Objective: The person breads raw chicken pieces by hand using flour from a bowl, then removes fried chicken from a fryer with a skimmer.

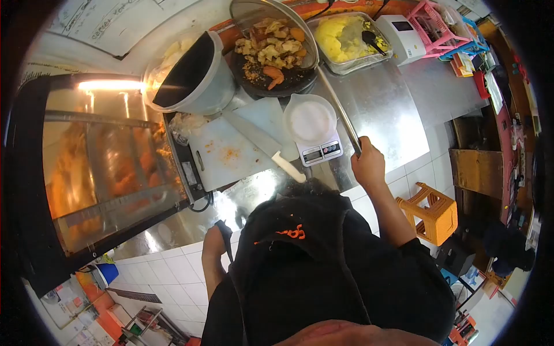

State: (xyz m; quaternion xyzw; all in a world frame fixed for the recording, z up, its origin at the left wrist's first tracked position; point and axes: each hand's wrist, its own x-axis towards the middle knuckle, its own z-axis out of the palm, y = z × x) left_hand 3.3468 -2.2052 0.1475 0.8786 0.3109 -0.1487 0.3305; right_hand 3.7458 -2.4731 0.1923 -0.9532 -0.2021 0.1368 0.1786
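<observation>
My right hand (369, 163) is closed around the long metal handle of a skimmer (340, 109). The skimmer's wide round head lies over a dark pan (248, 81), against golden fried pieces (274, 46). Low at the counter's front edge, my left hand (214, 241) is closed on a black cloth (224, 232) beside my apron; its fingers are mostly hidden. Between my hands, a knife (259, 141) with a white handle rests across a crumb-strewn cutting board (210, 164). A kitchen scale (321, 152) carrying a white bowl (311, 118) stands right of the knife.
A lit glass display case (109, 173) with fried food fills the left side. Behind the board stands a white bucket (216, 75) with a black panel leaning in it. A tray of yellow food (346, 43) sits at the back right. An orange stool (430, 213) stands on the floor.
</observation>
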